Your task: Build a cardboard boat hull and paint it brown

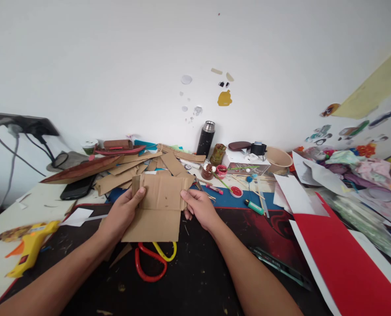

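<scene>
Both of my hands hold a piece of cardboard point(159, 195) above the dark desk mat. My left hand point(124, 213) pinches its left edge, thumb on the near face. At the right edge, the thumb and fingers of my right hand point(197, 204) grip it. A crease runs across the piece, and its lower part hangs toward me. Just below it, the red and yellow handles of scissors point(152, 263) show on the mat; their blades are hidden under the cardboard. Behind lies a heap of cut cardboard strips point(123, 175).
A yellow glue gun point(32, 248) lies at the left. Toward the wall stand a black flask point(206, 139) and a beige bowl point(278, 160). A teal-cased utility knife point(281, 265) rests on the mat, beside red paper point(349, 259). A power strip point(27, 123) is on the left.
</scene>
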The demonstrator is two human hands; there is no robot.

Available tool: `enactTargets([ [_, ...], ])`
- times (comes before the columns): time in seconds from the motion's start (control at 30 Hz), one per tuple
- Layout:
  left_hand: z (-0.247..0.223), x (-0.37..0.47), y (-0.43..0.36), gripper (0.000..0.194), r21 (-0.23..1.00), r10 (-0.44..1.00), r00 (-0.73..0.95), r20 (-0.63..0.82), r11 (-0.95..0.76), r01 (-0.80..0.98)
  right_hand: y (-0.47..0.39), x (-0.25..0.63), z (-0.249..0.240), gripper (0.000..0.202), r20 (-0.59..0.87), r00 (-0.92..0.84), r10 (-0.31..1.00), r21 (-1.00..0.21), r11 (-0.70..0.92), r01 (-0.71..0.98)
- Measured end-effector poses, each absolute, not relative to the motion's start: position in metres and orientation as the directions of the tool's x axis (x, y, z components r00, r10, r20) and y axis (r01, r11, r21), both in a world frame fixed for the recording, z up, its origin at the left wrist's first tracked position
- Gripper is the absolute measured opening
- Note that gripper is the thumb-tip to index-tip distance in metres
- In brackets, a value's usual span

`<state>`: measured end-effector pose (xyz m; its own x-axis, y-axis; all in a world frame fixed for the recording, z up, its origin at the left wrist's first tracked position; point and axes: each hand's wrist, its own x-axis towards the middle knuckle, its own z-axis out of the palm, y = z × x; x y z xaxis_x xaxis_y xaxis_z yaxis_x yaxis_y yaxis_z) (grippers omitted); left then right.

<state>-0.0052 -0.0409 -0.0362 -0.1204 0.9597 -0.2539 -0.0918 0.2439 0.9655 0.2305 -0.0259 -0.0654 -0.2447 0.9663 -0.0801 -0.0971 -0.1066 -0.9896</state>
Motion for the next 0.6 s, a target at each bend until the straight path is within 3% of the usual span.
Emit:
enactTargets([
  [0.4,-0.037,-0.009,-0.045,0.076,0.981,0.981,-0.094,-0.17,0.178,0.083,-0.025,0.228,-0.078,0.07,-0.139,-0.273,0.952,-0.99,-0.132,0.043],
  [0.5,-0.04,-0.01,-0.045,0.075,0.977,0.969,-0.178,-0.173,0.192,0.095,-0.025,0.228,-0.078,0.07,-0.118,-0.261,0.958,-0.993,-0.118,0.018],
  [0.6,-0.044,-0.012,-0.043,0.062,0.968,0.935,-0.31,-0.174,0.22,0.119,-0.025,0.229,-0.078,0.072,-0.114,-0.248,0.962,-0.993,-0.118,-0.002],
])
